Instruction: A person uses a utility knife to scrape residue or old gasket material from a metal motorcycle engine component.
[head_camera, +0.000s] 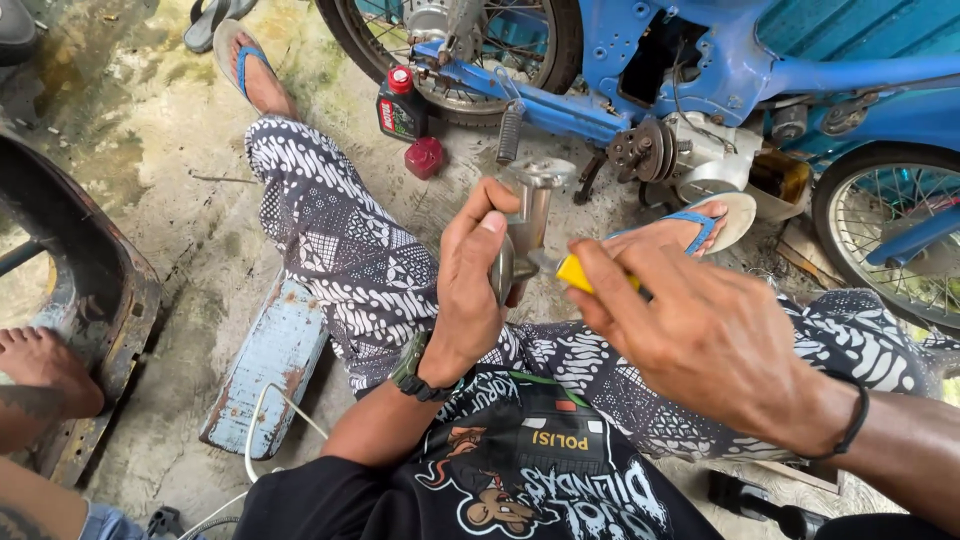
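My left hand grips a grey metal engine part, a short tube with a round flange on top, held upright above my patterned trousers. My right hand holds a yellow-handled tool whose tip points left into the part. The tool's shaft is mostly hidden behind my fingers. Both hands work close together over my knees.
A blue motorbike with its engine exposed stands ahead, wheels at the back and right. A black oil bottle and a red cap sit on the concrete. A pale blue wooden stool lies left. Another person's bare foot rests at far left.
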